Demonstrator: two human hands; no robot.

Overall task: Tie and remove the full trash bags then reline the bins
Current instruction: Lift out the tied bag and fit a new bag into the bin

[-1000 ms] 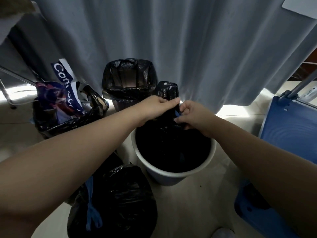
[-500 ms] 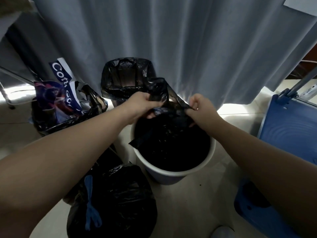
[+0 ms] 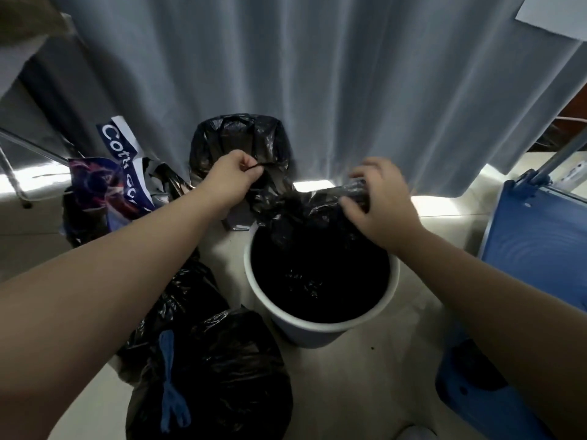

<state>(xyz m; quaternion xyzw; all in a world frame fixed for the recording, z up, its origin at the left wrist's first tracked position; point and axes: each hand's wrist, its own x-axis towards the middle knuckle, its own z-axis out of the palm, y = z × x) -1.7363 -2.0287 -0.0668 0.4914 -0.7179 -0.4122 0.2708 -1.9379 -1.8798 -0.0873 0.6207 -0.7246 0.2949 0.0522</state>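
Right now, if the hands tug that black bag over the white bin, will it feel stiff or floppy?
Probably floppy: the black bag crumples and sags between the left hand and right hand. Likely very light, since a pinch holds it up. Its glossy film may be slippery.

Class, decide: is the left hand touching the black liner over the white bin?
Touching: head view shows the left hand pinching the black liner at its edge.

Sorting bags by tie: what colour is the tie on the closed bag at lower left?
Blue; the tie shows best in the head view.
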